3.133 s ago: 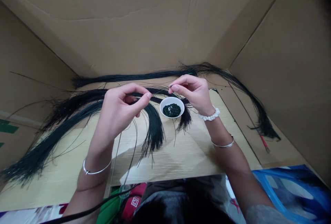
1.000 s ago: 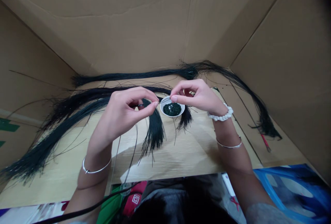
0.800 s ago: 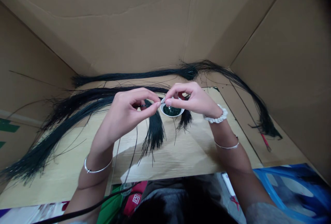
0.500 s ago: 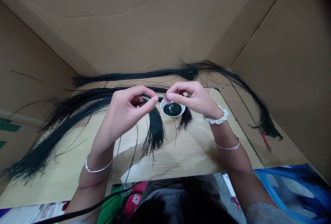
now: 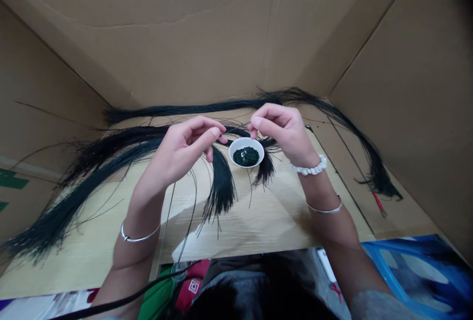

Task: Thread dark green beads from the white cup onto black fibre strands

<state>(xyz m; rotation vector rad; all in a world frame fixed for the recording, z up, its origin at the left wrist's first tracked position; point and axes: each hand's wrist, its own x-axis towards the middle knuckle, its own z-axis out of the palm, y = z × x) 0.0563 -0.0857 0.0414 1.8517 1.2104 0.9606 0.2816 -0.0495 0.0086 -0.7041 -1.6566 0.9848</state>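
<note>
A small white bowl (image 5: 231, 155) holding tiny dark green pieces (image 5: 247, 156) stands mid-table. Just left of it, my left hand (image 5: 190, 145) has thumb and index finger pinched at a thin dark strand. My right hand (image 5: 281, 128), up and to the right of the bowl, is pinched too, and a thin strand seems to run between both hands. Dark green strands (image 5: 219, 182) hang in a cut-ended bundle below my left hand. Another dark tuft (image 5: 265, 168) lies right of the bowl.
Long dark bundles spread left (image 5: 74, 202) and along the back (image 5: 177, 109). One more (image 5: 365, 152) curves down the right side near a red-handled tool (image 5: 379, 204). Cardboard walls (image 5: 207, 39) surround the wooden table (image 5: 236, 231) at the back and sides. A black cable crosses the lower left.
My hands have moved apart: the right one went up and to the right, and the left slightly to the left. More of the bowl shows between them.
</note>
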